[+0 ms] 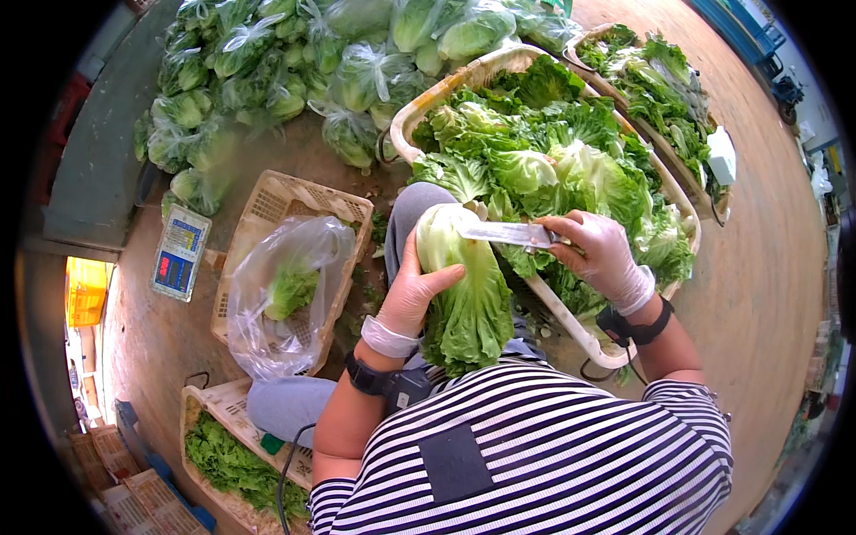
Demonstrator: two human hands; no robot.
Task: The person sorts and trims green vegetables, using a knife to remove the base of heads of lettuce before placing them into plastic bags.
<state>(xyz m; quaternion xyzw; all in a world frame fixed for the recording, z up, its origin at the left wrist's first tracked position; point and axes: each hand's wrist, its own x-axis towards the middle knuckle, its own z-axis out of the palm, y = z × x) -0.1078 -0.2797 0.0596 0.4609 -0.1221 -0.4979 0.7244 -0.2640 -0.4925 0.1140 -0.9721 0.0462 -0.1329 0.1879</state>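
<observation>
Left hand grips one lettuce head — right hand clasps one knife — three baskets nearby.

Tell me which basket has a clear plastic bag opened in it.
The small cream basket left of the left hand: it alone holds an open clear bag with some lettuce inside. The other baskets hold loose lettuce.

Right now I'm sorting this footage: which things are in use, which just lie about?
In use: left hand gripping lettuce head; right hand holding knife.

Lying about: scale, bagged lettuces, basket of loose lettuce, open plastic bag.
</observation>
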